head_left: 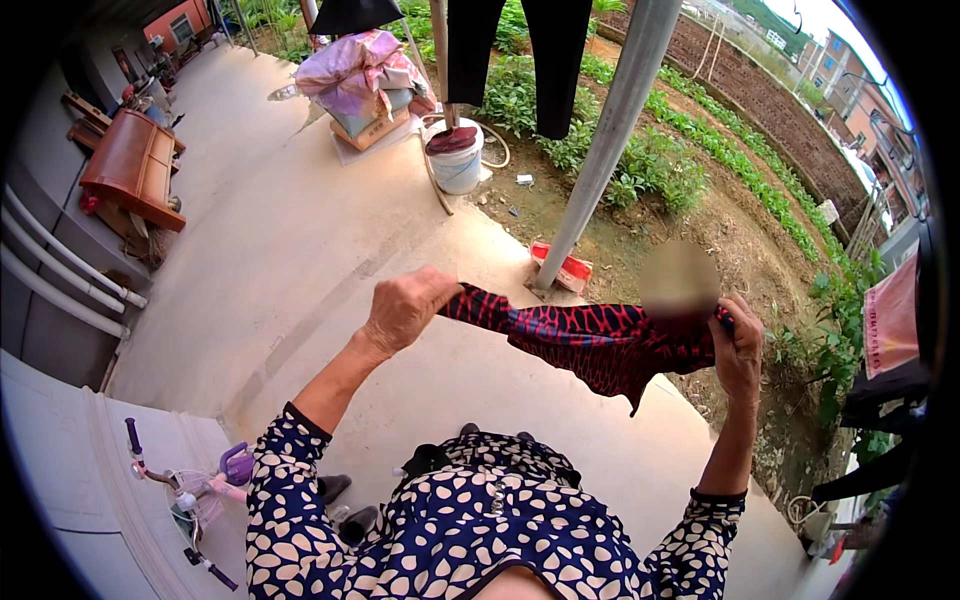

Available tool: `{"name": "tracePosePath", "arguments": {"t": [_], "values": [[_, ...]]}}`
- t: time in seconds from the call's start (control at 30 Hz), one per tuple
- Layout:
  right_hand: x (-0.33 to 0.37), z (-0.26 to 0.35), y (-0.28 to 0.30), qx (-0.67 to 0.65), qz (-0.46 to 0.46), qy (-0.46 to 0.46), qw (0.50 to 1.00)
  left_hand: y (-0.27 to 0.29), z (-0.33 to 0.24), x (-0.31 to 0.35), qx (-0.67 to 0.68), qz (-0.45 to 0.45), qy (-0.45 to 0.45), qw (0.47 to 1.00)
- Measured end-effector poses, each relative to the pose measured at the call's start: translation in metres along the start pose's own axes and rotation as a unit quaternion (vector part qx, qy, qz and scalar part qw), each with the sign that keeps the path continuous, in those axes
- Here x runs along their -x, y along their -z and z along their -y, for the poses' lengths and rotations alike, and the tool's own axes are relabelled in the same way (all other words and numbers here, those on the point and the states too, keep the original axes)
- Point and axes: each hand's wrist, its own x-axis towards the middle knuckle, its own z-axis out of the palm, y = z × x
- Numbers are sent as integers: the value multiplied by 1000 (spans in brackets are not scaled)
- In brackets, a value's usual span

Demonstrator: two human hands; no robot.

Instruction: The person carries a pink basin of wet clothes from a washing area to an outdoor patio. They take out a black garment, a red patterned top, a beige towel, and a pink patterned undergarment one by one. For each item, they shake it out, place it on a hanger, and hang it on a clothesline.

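Stretched between my two hands is a red and black patterned garment (590, 335), held up in front of me at about chest height. My left hand (408, 308) is closed on its narrow left end, which looks like a sleeve. On the other side my right hand (738, 345) grips the right end, fingers wrapped round the cloth. The garment's middle sags to a pointed corner. A blurred round patch covers part of it near my right hand. What kind of garment it is, I cannot tell for sure.
A metal pole (612, 140) stands just beyond the garment, with a red dustpan-like thing (568, 268) at its foot. Black trousers (515, 60) hang ahead. Farther off are a white bucket (457, 165) and a covered pile (365, 85). A child's bicycle (190, 495) stands at left.
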Motion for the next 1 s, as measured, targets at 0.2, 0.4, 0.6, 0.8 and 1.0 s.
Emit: {"name": "tracePosePath", "arguments": {"t": [0.2, 0.4, 0.6, 0.8, 1.0], "values": [[11, -18, -3, -151, 23, -113, 982, -2, -8, -32, 106, 1, 76, 992], [21, -17, -9, -485, -117, -296, 815, 17, 2, -67, 619, -169, 281, 714], [6, -8, -18, -590, -84, -304, 743, 30, 7, -71, 719, 2, 266, 642], [-2, -4, -20, -606, -99, -342, 712, 37, -9, -74, 366, 189, 235, 881], [8, -11, -26, -559, -63, -297, 772, 32, -6, -65, 484, 120, 266, 825]]}}
